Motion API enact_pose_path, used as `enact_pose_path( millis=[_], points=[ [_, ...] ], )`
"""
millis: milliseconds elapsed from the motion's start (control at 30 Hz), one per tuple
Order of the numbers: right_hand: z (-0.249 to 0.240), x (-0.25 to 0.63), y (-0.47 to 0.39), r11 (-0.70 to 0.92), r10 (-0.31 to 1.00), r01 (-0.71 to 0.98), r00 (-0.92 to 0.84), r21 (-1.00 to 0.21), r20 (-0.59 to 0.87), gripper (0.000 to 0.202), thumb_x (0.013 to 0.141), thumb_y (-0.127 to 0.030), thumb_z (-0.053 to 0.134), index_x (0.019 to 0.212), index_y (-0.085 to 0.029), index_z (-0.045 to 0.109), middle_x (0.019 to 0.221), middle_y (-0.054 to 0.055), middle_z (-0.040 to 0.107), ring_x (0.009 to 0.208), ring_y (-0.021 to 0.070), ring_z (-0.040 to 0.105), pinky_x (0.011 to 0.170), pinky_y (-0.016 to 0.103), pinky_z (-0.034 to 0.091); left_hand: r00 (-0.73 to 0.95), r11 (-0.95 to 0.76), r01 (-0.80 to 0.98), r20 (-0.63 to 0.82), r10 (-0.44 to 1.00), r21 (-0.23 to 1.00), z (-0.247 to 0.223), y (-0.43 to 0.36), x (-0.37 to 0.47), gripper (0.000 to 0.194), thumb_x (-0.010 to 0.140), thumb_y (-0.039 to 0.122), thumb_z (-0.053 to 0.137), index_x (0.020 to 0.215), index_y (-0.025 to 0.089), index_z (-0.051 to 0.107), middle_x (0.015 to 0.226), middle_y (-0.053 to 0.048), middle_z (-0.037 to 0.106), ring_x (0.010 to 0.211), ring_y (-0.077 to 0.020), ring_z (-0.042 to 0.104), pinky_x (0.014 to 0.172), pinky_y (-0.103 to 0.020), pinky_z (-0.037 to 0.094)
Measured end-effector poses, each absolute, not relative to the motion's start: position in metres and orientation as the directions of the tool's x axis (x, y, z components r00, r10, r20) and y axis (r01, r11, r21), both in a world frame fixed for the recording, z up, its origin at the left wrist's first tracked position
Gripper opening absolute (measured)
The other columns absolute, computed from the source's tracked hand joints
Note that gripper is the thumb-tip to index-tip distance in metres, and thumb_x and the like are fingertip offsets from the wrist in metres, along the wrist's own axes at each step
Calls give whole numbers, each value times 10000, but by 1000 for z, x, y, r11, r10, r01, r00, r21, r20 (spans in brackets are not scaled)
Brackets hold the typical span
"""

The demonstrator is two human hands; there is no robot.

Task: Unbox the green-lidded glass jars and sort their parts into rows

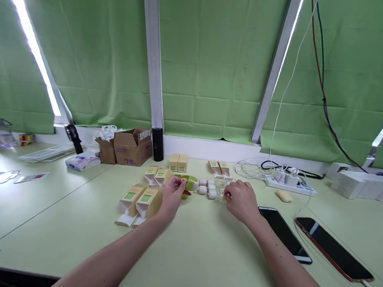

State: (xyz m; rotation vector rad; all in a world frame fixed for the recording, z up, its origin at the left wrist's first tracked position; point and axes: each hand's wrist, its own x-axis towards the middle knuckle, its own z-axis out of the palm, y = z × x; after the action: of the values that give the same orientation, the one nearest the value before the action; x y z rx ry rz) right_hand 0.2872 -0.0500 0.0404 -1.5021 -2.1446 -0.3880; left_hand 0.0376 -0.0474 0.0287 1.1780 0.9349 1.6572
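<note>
My left hand (172, 195) is closed in a pinch on a small green piece with a white end (192, 184). Other green pieces (185, 194) lie right beside its fingers. My right hand (241, 200) has its fingers drawn together at the edge of several clear plastic pieces (220, 184) with bits of yellow; what sits in its fingertips is hidden. Between the hands stand several small white cylinders (211, 189). Left of my left hand, open tan boxes (149, 200) with green labels lie with their white flaps out.
Closed tan boxes (178, 162) and open ones (220, 168) stand farther back. A cardboard carton (133, 147), black cylinder (157, 144) and tissue pack (83, 161) are at back left. Two phones (285, 233), a power strip (289, 184) and tangled cables occupy the right.
</note>
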Motion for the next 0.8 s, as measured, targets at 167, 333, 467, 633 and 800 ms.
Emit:
enact_pose_path(
  millis=[167, 333, 467, 633, 800],
  points=[
    [35, 288, -47, 331, 815, 943, -301, 29, 494, 201, 776, -39, 641, 694, -212, 702, 771, 53, 740, 835, 228, 603, 741, 366, 281, -156, -321, -217, 292, 944, 922, 30, -50, 38, 377, 783, 462, 825, 838, 180, 581, 779, 7, 659, 662, -130, 660, 634, -265, 579],
    [35, 288, -47, 307, 836, 949, -307, 78, 455, 214, 738, -12, 648, 656, -203, 701, 756, 63, 736, 820, 222, 593, 730, 366, 271, -146, -307, -230, 279, 949, 923, 30, -50, 39, 390, 768, 463, 835, 835, 179, 577, 767, 9, 661, 634, -131, 658, 611, -263, 568],
    [35, 288, -47, 295, 844, 950, -307, 98, 440, 224, 704, 7, 648, 634, -202, 692, 744, 70, 732, 823, 226, 595, 728, 366, 271, -136, -304, -228, 279, 951, 925, 29, -50, 40, 384, 775, 457, 833, 835, 179, 575, 758, 7, 666, 638, -136, 667, 627, -268, 574],
    [34, 289, -46, 284, 852, 951, -308, 120, 423, 203, 713, -16, 675, 634, -202, 692, 724, 79, 723, 829, 231, 601, 730, 363, 274, -129, -295, -236, 272, 954, 926, 29, -52, 41, 382, 782, 462, 824, 840, 181, 571, 774, 6, 672, 640, -133, 670, 628, -263, 571],
    [33, 290, -46, 276, 846, 953, -304, 128, 437, 208, 706, -4, 676, 650, -203, 695, 735, 77, 729, 833, 237, 596, 729, 362, 268, -131, -296, -252, 271, 954, 921, 32, -53, 42, 381, 768, 455, 832, 817, 183, 570, 765, 11, 652, 666, -136, 660, 638, -272, 587]
  ],
)
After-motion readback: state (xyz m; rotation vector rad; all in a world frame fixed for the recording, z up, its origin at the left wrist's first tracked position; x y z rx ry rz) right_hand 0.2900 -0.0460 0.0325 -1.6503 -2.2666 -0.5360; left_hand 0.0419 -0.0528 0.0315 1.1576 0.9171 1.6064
